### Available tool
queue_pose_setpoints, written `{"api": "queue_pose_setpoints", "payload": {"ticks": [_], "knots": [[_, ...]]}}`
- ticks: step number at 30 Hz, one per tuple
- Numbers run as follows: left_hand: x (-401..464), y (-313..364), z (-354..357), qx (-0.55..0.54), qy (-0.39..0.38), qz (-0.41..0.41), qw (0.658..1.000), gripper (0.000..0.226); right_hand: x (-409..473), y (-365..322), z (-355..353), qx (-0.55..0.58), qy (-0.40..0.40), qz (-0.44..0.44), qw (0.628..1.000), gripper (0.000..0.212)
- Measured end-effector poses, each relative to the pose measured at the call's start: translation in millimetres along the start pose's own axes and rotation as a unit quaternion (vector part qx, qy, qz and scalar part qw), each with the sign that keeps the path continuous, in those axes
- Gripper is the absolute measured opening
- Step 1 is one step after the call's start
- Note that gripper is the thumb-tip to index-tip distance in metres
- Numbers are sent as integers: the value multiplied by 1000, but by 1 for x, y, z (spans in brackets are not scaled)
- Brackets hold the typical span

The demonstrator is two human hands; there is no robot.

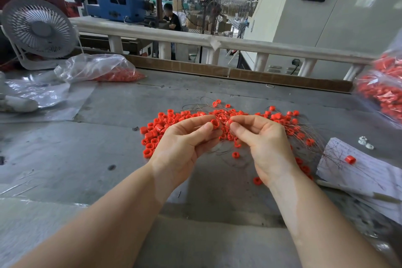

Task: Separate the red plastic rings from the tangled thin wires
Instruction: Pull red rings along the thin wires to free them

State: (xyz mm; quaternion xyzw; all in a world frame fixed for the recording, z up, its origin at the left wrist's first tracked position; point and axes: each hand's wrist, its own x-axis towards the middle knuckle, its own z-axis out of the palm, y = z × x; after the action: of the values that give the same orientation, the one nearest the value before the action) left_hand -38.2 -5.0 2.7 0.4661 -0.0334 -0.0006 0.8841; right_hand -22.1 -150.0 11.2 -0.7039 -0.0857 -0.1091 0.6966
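Left hand had thumb and forefinger clamped on one red ring, fingers curled round it. Right hand pinched at another ring or the wire just beside it – fingertips together, but what exactly sat between them I couldn't tell. Both were raised over the middle of the heap.

My read for doing this step well: hold the wire taut with the right, slide the ring off along the strand instead of yanking – the wire looked thin enough to kink and snag neighbours.

Red rings were short, stubby plastic collars, loose in a clean pile on the left of the grey tabletop. The thin wires fanned right, rings threaded or caught in them, trailing onto a printed sheet. Tangled share looked sizeable, so the job seemed well short of done
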Motion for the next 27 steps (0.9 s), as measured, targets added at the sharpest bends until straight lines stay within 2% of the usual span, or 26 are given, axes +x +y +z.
{"api": "queue_pose_setpoints", "payload": {"ticks": [2,11,15,20,27], "knots": [[0,0,0,2,-1,2,1000,20,0,0,1,26,-8,11,1000,19],[1,-2,-1,6,-1,4,1000,21,4,3,-2,5,38,17,999,24],[1,-2,-1,5,2,4,1000,16,7,3,-3,28,34,40,998,37],[0,-1,-1,9,6,3,1000,14,6,5,-3,-32,30,-7,999,46],[0,-1,0,8,3,3,1000,21,4,1,-3,32,25,-27,999,30]]}}
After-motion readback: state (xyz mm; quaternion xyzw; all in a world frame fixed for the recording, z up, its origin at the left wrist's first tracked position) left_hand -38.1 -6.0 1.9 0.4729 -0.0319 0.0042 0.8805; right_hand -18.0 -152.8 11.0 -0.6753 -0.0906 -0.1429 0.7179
